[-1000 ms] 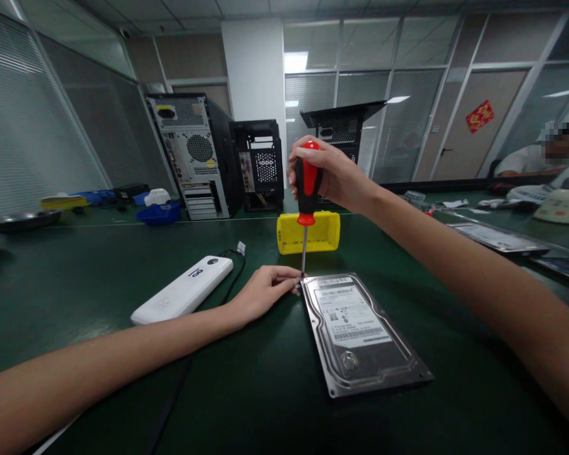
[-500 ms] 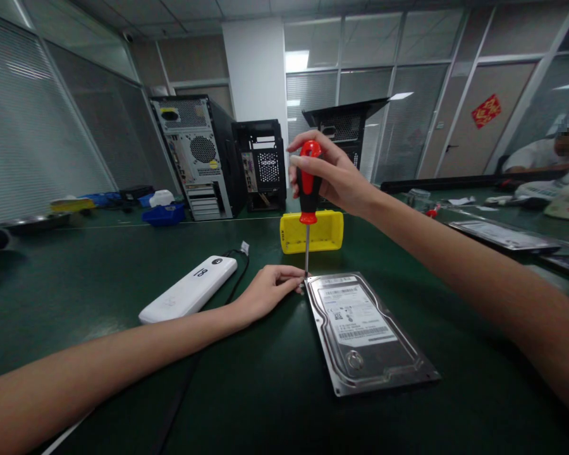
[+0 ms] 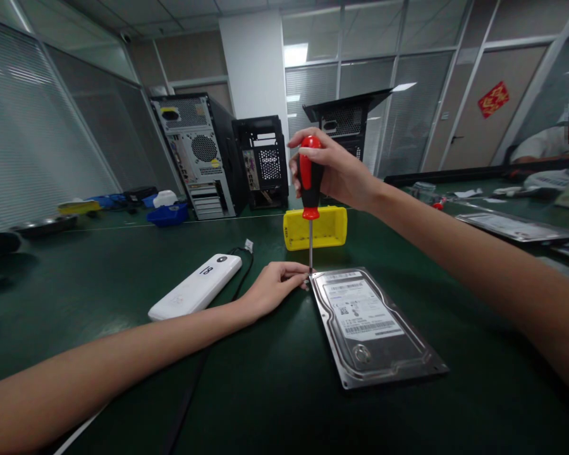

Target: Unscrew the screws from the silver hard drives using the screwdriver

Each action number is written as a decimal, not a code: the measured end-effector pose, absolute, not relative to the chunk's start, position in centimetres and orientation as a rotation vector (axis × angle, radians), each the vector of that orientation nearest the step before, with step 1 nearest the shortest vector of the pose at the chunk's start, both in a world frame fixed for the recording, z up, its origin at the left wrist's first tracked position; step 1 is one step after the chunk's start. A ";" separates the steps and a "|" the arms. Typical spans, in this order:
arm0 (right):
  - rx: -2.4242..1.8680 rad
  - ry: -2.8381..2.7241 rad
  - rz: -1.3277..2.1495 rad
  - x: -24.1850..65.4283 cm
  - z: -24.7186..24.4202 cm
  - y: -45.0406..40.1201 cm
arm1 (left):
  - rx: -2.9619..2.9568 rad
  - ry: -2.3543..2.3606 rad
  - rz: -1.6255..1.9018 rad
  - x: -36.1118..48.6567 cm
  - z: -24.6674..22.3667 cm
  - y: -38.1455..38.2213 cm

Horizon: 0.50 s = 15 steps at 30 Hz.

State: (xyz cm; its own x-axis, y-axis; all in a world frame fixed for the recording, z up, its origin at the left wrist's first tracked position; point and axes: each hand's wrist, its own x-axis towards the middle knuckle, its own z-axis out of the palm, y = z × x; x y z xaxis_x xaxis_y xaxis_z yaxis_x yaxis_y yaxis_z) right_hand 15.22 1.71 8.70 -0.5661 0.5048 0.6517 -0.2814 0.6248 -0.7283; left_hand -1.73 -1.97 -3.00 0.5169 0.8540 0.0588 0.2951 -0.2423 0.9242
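My right hand [image 3: 334, 167] is wrapped round the red and black handle of a screwdriver [image 3: 311, 183], held upright. The screwdriver's tip meets the far left corner of a silver hard drive [image 3: 365, 328] with a white label, lying flat on the green table [image 3: 265, 392]. Beside that corner, the fingers of my left hand [image 3: 277, 284] are pinched together at the screwdriver's tip; what lies between them is too small to make out. Just behind stands a yellow bin [image 3: 332, 229].
A white power bank [image 3: 196, 287] with a black cable lies on the left. Computer cases [image 3: 194, 151] stand at the back, near a blue tray [image 3: 167, 215]. Another hard drive [image 3: 512, 226] lies at the right, where a person sits beyond.
The view has shifted slightly, so most things appear a little to the right. My right fingers have changed their hold slightly on the screwdriver's handle; its tip stays at the same corner.
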 end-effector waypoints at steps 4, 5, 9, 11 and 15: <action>-0.200 -1.917 1.005 15.3 8.7 2.0 | 1.802 0.963 0.721 -1.8 -2.9 -2.0; -0.195 -1.920 0.996 15.3 8.7 2.1 | 1.805 0.965 0.721 -1.8 -2.9 -2.0; -0.172 -1.908 1.004 15.3 8.6 2.2 | 1.800 1.003 0.708 -1.7 -2.8 -2.0; -0.172 -1.892 1.013 15.2 8.6 2.1 | 1.789 1.014 0.711 -1.7 -2.8 -2.1; -0.186 -1.870 1.018 15.1 8.5 2.3 | 1.778 0.993 0.721 -1.7 -2.8 -2.0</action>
